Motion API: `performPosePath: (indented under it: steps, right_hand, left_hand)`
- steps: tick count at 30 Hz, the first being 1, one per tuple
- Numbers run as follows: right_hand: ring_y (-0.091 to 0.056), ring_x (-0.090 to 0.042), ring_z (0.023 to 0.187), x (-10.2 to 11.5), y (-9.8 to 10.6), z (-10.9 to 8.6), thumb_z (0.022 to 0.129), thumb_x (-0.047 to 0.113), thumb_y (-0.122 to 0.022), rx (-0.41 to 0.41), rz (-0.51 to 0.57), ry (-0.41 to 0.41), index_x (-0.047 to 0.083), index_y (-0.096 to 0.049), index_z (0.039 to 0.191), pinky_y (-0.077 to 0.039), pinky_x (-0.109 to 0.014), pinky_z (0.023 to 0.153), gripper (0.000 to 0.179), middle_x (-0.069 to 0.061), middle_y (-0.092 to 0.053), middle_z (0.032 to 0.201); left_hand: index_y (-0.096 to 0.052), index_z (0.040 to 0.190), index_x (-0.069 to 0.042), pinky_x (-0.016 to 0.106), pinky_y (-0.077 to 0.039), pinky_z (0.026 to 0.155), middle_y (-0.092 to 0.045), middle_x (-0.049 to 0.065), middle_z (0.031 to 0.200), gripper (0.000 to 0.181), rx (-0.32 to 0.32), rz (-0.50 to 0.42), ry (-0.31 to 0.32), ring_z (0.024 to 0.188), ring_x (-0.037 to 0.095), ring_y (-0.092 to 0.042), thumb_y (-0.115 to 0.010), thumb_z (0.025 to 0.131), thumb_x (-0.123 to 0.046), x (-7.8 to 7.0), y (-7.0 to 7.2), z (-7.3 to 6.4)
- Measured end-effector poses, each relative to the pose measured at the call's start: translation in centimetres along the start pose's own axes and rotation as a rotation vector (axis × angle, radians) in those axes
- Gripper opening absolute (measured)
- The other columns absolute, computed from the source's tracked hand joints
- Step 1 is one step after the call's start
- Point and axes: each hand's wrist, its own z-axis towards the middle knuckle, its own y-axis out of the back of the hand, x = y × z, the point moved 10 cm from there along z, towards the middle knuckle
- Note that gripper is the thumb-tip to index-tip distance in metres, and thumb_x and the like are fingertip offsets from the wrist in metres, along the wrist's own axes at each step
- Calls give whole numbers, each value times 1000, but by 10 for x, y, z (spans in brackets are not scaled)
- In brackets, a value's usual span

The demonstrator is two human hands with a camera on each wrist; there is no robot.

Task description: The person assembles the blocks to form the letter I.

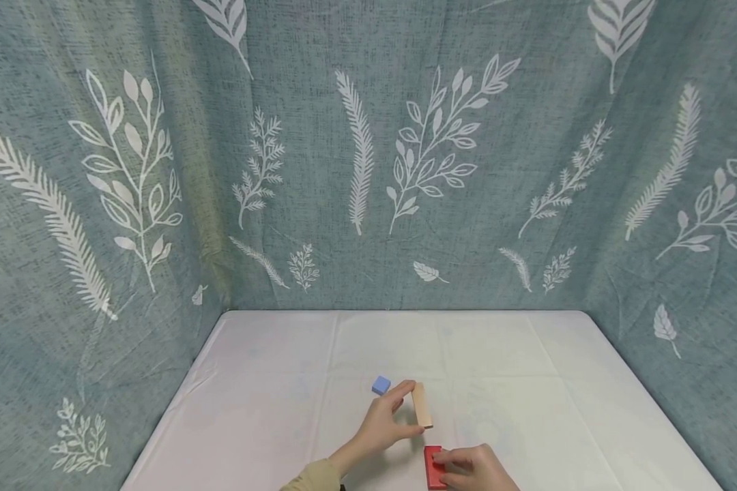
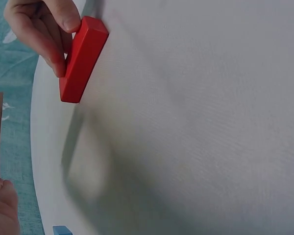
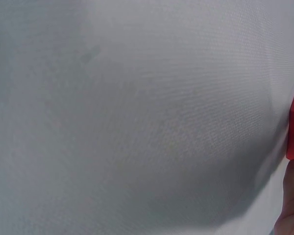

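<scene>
You are looking down at a white-covered table (image 1: 270, 382) whose back edge runs straight along the foot of a teal, leaf-printed curtain (image 1: 307, 170); its left and right edges slant outward toward you and meet more curtain, while the near edge lies outside the head view. Your hands work low and near the middle, so white cloth spreads wide to the left and to the right of them, and a deep stretch runs from them to the back edge. Your left hand (image 1: 381, 421), with a tan sleeve (image 1: 316, 476) behind it, is spread between thumb and fingers and holds a plain wooden block (image 1: 422, 406) by its two ends; you cannot tell whether that block touches the cloth. Your right hand (image 1: 482, 467) is nearly closed, thumb and fingers pinching a red block (image 1: 431, 470) from its right side. The red block sits nearer to you than the wooden one, near it but apart, its long side pointing away from you. A small blue block (image 1: 381, 385) rests on the cloth just beside your left hand, on the far side, left of the wooden block. Counted, there are three blocks, one wooden, one red, one blue, and two hands, each holding one block.
</scene>
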Motion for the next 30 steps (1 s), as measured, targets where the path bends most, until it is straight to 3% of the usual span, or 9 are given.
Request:
performPosePath:
  steps: [8,30]
  right_hand:
    - [-65,2,94,3,0,0,82,19,-73,-3,10,-6,-2,-71,105,-61,-24,77,31,-15,-73,102]
    - [-64,2,96,2,0,0,83,20,-72,0,4,14,-1,-71,106,-61,-24,78,31,-15,-72,103]
  left_hand:
    - [-46,134,9,45,-43,107,-43,27,142,73,20,46,-14,133,41,-40,-80,71,-7,5,-8,4]
    - [-48,133,4,42,-44,107,-48,21,141,75,113,107,34,132,37,-43,-83,69,-12,19,-25,9]
